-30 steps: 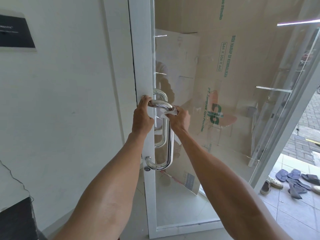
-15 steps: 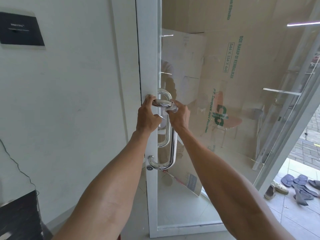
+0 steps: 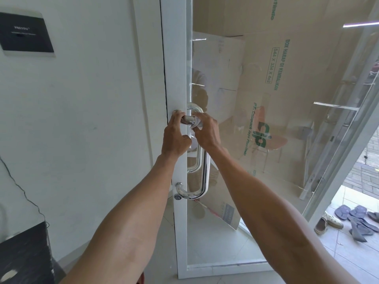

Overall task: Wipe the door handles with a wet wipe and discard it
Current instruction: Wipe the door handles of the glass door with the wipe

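**A:** What are you facing?

**B:** You face a white-framed glass door (image 3: 178,78). Tall brown cardboard boxes (image 3: 287,58) printed in green stand behind the pane.

**A:** And the handle?

**B:** The chrome tubular door handle (image 3: 206,173) is an upright D-shaped loop fixed at the frame's edge. A second loop like it shows through the glass.

**A:** Where are your hands?

**B:** Both are at the top bend. Your left hand (image 3: 176,138) curls its fingers over the short top arm right by the frame, with the thumb below. Your right hand (image 3: 207,132) is just beside it, fingers wrapped over the curve.

**A:** And the wipe?

**B:** The crumpled white wet wipe (image 3: 194,125) is pinched under your right fingers against the chrome. Only a small bit of it shows between your hands.

**A:** Anything smaller?

**B:** A small round lock cylinder (image 3: 178,197) sits in the frame just below the handle's lower arm.
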`<state>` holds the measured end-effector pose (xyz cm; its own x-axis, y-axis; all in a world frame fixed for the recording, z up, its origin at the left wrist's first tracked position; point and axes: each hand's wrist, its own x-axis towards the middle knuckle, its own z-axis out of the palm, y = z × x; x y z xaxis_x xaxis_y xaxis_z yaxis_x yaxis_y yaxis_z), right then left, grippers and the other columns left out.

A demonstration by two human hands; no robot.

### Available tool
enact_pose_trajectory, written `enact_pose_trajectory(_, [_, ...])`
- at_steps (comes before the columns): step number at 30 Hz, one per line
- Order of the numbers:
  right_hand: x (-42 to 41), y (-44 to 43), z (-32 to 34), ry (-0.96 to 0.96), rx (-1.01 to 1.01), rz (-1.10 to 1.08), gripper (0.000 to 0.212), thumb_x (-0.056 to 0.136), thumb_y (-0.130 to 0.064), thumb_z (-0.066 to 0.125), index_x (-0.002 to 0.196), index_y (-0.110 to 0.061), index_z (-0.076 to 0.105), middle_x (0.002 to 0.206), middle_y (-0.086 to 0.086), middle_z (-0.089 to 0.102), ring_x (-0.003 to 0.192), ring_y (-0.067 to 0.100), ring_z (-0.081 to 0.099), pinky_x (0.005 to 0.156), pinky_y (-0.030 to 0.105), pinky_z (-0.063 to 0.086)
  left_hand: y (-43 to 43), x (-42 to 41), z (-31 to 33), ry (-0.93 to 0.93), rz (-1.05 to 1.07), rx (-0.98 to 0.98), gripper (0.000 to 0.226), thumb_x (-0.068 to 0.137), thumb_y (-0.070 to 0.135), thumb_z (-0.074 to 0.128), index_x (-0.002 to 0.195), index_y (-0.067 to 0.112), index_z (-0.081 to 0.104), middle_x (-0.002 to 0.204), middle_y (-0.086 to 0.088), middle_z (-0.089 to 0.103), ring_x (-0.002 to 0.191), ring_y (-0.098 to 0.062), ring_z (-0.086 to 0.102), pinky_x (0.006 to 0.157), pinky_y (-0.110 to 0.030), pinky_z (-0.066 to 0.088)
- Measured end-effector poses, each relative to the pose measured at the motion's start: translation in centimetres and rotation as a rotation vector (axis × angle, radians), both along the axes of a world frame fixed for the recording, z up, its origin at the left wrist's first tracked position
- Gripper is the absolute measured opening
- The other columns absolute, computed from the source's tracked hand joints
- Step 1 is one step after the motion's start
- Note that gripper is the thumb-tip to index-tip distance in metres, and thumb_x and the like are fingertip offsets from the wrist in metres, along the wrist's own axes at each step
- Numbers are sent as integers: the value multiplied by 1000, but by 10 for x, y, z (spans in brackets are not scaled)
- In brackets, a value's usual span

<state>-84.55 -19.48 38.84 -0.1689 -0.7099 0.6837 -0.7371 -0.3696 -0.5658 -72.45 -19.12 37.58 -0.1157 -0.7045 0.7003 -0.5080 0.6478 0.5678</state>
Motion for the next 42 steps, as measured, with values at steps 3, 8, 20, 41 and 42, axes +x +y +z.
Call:
enact_pose_trajectory(3, [-4, 6, -1, -23, 18, 58, 67, 72, 3, 72, 133, -13, 48, 112, 12, 69, 95, 26, 64, 81, 32, 51, 0, 1, 1, -43, 11, 28, 70, 64, -11, 55, 130, 10, 46, 133, -9, 54, 122, -27, 55, 100, -24, 44])
enact_pose_trajectory(8, [-11, 9, -4, -98, 18, 56, 59, 73, -4, 76, 118, -9, 39, 108, 14, 64, 90, 28, 61, 79, 40, 54, 4, 4, 0, -250, 57, -83, 83, 72, -8, 52, 148, 19, 32, 162, -7, 16, 148, -25, 24, 92, -31, 48])
enact_pose_trajectory(20, [-9, 12, -13, -184, 38, -12, 58, 73, -26, 82, 115, -12, 44, 100, 4, 66, 83, 23, 61, 70, 34, 50, 17, 10, 9, -624, 0, -272, 73, 68, -5, 46, 139, 12, 50, 153, -6, 41, 148, -21, 26, 114, -44, 35])
enact_pose_trajectory(41, [-34, 12, -58, -239, 327, -56, 21, 83, -20, 72, 87, -2, 61, 72, 3, 53, 68, 19, 46, 67, 33, 40, 7, -22, 17, -561, 81, -314, 46, 83, -17, 43, 122, 3, 59, 131, -12, 62, 128, -27, 54, 114, -39, 35])
enact_pose_trajectory(42, [-33, 11, -58, -233, 332, -60, 21, 83, -21, 71, 88, -2, 61, 73, 3, 53, 68, 19, 46, 67, 33, 40, 5, -23, 18, -568, 81, -298, 49, 83, -17, 42, 123, 4, 59, 132, -10, 62, 130, -25, 52, 116, -38, 32])
